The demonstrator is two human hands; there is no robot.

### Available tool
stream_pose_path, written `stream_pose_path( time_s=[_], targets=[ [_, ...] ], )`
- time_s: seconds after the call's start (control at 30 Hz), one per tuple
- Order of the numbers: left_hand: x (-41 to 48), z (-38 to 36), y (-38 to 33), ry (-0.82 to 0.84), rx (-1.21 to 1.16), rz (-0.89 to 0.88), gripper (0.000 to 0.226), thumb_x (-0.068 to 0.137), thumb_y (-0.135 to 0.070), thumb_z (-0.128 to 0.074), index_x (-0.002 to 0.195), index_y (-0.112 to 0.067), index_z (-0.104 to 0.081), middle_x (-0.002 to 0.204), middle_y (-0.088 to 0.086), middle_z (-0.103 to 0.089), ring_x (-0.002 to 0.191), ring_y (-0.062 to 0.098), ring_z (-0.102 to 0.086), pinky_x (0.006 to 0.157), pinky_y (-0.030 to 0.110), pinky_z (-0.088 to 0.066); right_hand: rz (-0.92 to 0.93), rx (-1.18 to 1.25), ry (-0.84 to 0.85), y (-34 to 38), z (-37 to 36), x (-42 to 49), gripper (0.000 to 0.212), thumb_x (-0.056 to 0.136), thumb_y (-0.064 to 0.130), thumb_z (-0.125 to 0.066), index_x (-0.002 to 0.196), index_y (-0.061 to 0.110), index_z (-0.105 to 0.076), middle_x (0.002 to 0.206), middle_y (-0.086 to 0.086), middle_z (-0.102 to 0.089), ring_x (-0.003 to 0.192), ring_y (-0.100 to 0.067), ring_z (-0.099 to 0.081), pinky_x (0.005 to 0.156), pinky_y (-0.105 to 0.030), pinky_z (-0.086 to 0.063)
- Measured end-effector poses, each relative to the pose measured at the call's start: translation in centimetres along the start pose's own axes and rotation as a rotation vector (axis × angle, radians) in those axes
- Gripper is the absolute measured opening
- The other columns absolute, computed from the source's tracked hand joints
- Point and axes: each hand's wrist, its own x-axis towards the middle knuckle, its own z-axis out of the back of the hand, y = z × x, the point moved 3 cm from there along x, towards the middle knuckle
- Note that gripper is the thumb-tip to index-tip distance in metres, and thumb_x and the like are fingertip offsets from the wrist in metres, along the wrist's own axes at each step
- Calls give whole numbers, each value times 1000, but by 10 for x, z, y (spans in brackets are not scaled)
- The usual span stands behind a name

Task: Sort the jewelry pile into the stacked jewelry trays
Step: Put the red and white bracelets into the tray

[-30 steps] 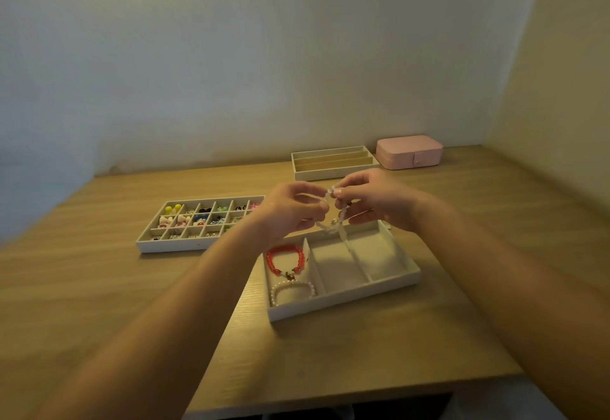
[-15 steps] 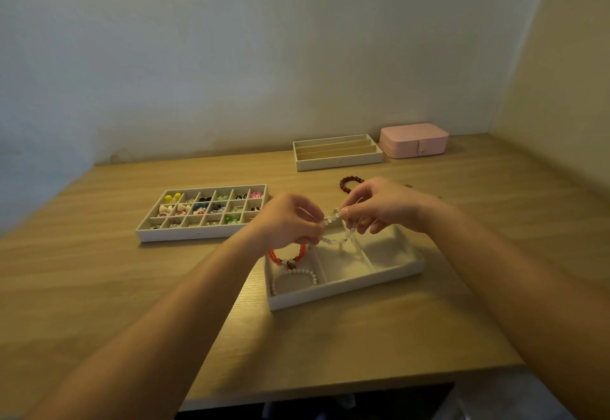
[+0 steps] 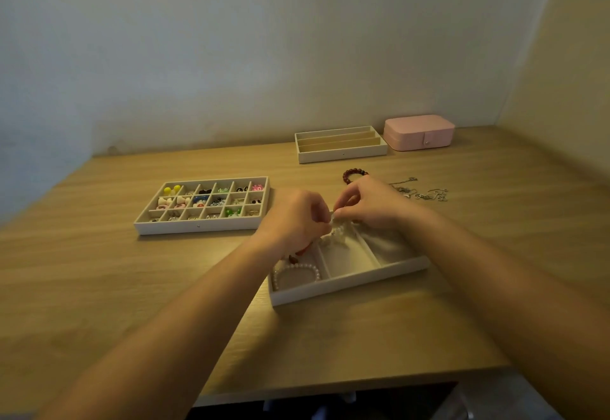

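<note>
A pale three-compartment tray [image 3: 350, 284] lies in front of me. Its left compartment holds a white pearl bracelet [image 3: 297, 269] and a red bead bracelet [image 3: 302, 251], partly hidden by my wrist. My left hand [image 3: 293, 218] and my right hand [image 3: 373, 203] both pinch a clear beaded bracelet [image 3: 336, 229], which hangs into the far end of the middle compartment. A dark red bead bracelet [image 3: 353, 174] and thin silver chains [image 3: 422, 190] lie on the table beyond my right hand.
A many-celled tray [image 3: 201, 224] with small colourful earrings sits at the left. A long-slotted tray [image 3: 341, 152] and a pink jewelry box [image 3: 419, 132] stand near the back wall. The table's front edge runs close below the near tray.
Both hands have come down with the clear bracelet from above the tray to its middle compartment. The dark red bracelet and the chains have come into sight behind them.
</note>
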Motion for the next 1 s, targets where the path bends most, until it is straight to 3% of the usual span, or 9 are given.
stream_pose_path(
  time_s=[0.13,0.23,0.33,0.47,0.57,0.73,1.0],
  targets=[
    [-1,-5,-2,-36,-7,7,9,83,-23,-79,90,-24,-73,84,-8,-69,80,10,-65,78,36,-59,-13,-137,-24,1,-4,4,5,85,31,-79,88,27,-80,89,10,-73,88,-7,-67,82,-33,-59],
    [-2,-2,0,-73,43,-5,4,87,-22,-73,89,-26,-72,86,-8,-69,80,12,-64,77,38,-57,-30,-275,-75,2,-3,3,9,83,39,-79,83,30,-77,85,13,-71,86,-8,-65,79,-39,-60],
    [-4,1,1,-62,45,-39,21,89,-11,-61,90,-28,-72,93,-8,-71,79,13,-64,78,36,-57,34,-220,-107,5,5,-3,4,90,29,-73,88,29,-77,85,15,-67,85,-6,-63,78,-34,-57],
    [-10,0,3,107,134,-48,39,88,-6,-47,98,-31,-74,94,-10,-71,88,15,-64,82,33,-53,111,-174,32,11,7,-9,27,93,8,-62,97,27,-81,94,16,-71,93,-3,-64,80,-21,-51],
    [-14,-5,3,191,182,-77,42,87,-4,-46,105,-29,-74,111,-3,-72,105,20,-63,92,36,-50,91,-222,134,14,0,-13,38,92,1,-56,102,31,-79,102,16,-70,101,-2,-63,93,-26,-52],
    [-16,-7,2,174,237,-120,38,92,-5,-46,120,-20,-69,119,4,-67,110,25,-60,94,39,-48,112,-349,190,19,-9,-18,41,95,0,-55,122,26,-73,104,12,-64,97,-5,-58,88,-22,-50],
    [-17,-7,1,187,272,-133,38,89,-4,-46,105,-25,-72,114,0,-64,107,23,-59,92,37,-48,134,-395,193,17,-7,-20,38,94,7,-53,81,37,-72,115,11,-66,101,-8,-61,94,-33,-54]
  ],
)
